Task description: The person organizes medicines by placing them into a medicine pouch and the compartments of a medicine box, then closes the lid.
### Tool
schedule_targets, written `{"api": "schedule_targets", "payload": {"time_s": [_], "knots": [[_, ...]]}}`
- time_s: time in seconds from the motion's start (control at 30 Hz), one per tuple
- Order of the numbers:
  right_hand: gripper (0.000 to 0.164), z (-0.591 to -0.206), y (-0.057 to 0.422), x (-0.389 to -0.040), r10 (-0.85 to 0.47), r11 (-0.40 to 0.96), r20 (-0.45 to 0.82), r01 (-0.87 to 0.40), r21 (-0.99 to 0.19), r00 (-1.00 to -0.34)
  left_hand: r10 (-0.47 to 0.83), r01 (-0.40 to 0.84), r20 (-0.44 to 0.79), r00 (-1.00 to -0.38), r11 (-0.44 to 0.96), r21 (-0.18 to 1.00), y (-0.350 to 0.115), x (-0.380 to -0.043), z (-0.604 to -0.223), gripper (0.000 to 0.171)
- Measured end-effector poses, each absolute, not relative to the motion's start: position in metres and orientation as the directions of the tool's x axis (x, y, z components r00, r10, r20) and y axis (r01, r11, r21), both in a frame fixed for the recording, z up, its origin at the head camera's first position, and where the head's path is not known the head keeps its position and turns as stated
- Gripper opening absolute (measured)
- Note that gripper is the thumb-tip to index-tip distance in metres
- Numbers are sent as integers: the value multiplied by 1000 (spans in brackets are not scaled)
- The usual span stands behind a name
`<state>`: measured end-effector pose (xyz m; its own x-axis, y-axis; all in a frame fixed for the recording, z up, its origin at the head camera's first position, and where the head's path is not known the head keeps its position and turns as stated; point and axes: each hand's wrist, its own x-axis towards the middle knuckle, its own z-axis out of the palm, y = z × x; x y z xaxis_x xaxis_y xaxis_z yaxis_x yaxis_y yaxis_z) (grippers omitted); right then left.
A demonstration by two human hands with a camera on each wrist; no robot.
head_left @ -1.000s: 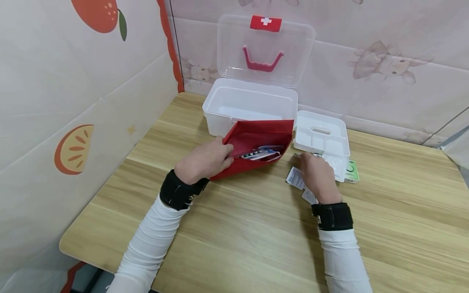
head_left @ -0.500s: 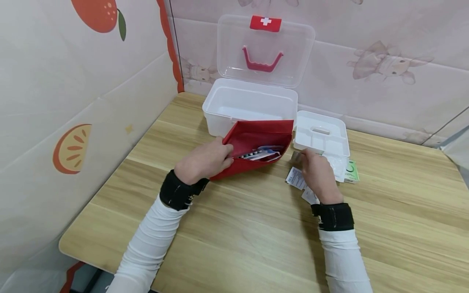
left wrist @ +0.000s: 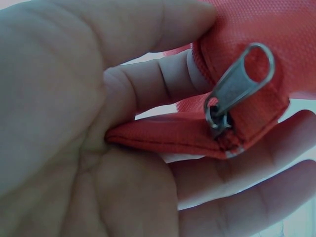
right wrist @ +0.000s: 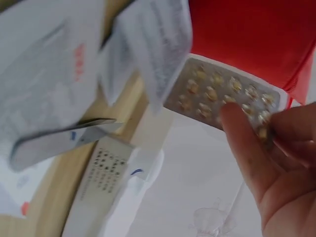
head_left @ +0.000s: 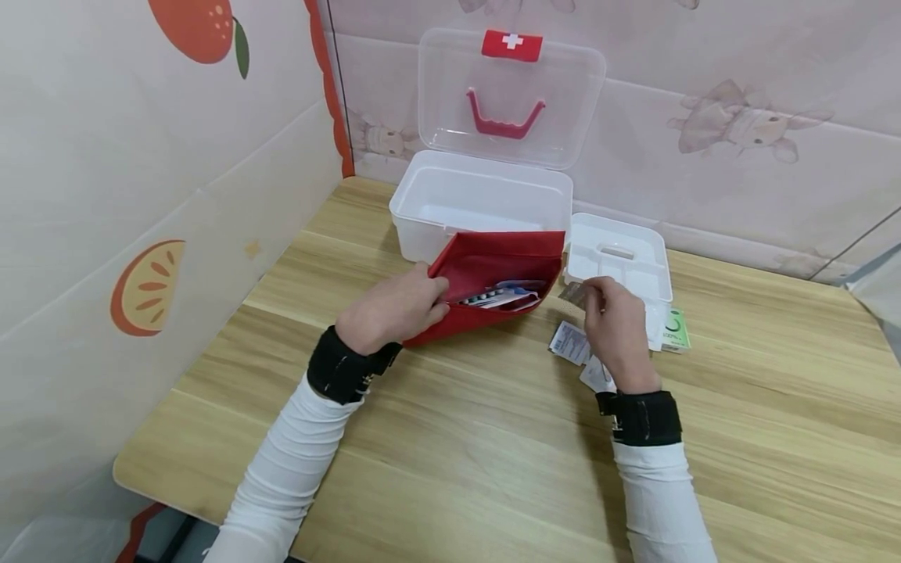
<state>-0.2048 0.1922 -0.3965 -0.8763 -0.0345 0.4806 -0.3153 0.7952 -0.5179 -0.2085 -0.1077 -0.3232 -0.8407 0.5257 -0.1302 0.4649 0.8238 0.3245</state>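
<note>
My left hand [head_left: 393, 307] grips the left end of a red zip pouch [head_left: 461, 319], whose mouth gapes. Its metal zipper pull [left wrist: 244, 79] hangs by the fingers in the left wrist view. Inside lie a pill blister strip [head_left: 482, 297] and some flat packets. Right of the pouch, my right hand [head_left: 619, 332] pinches a blister pack [right wrist: 210, 94] of yellowish capsules between thumb and finger, apart from the pouch. Small white sachets [head_left: 570, 342] lie on the table beneath this hand. Tweezers [right wrist: 64, 140] show among packets in the right wrist view.
Behind the pouch stands a clear first-aid box [head_left: 486, 184] with its lid [head_left: 450, 94] raised against the wall. A white compartment tray [head_left: 651, 250] sits to its right, with a green-and-white carton [head_left: 676, 332] in front. A wall runs along the table's left side.
My right hand has picked up the blister pack and drawn back slightly, so the pack now shows beyond the fingertips. The left hand and pouch have stayed still.
</note>
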Motion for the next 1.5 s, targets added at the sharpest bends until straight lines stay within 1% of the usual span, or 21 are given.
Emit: {"api": "schedule_targets", "payload": {"time_s": [0.17, 0.37, 0.57, 0.73, 0.83, 0.93, 1.13, 1.23, 1.37, 1.5], "knots": [[15, -390, 189, -204, 80, 754, 611, -353, -554, -788, 526, 467, -123, -841, 822, 325, -107, -208, -323, 12], [12, -381, 184, -202, 191, 680, 699, -421, -601, -689, 526, 468, -116, -843, 822, 326, -107, -209, -324, 12], [20, -365, 174, -194, 211, 591, 751, -530, -608, -625, 527, 469, -118, -842, 822, 323, -107, -208, -323, 12], [16, -352, 162, -186, 201, 543, 791, -606, -581, -579, 531, 475, -112, -840, 819, 321, -107, -208, -323, 12], [16, -348, 155, -182, 166, 507, 798, -644, -573, -580, 533, 477, -107, -839, 817, 324, -107, -208, -323, 12], [18, -349, 148, -179, 99, 495, 797, -665, -559, -596, 534, 479, -105, -839, 816, 323, -107, -209, -324, 11], [20, -358, 138, -179, -74, 575, 795, -677, -459, -602, 533, 479, -106, -840, 818, 319, -108, -209, -325, 11], [15, -363, 136, -179, -134, 610, 787, -676, -413, -602, 527, 471, -117, -842, 823, 318, -108, -208, -323, 12], [12, -366, 135, -180, -182, 631, 767, -671, -388, -615, 531, 476, -119, -839, 823, 310, -108, -208, -323, 12], [19, -368, 131, -180, -239, 644, 733, -669, -372, -637, 538, 487, -111, -835, 819, 302, -109, -208, -324, 11]]}}
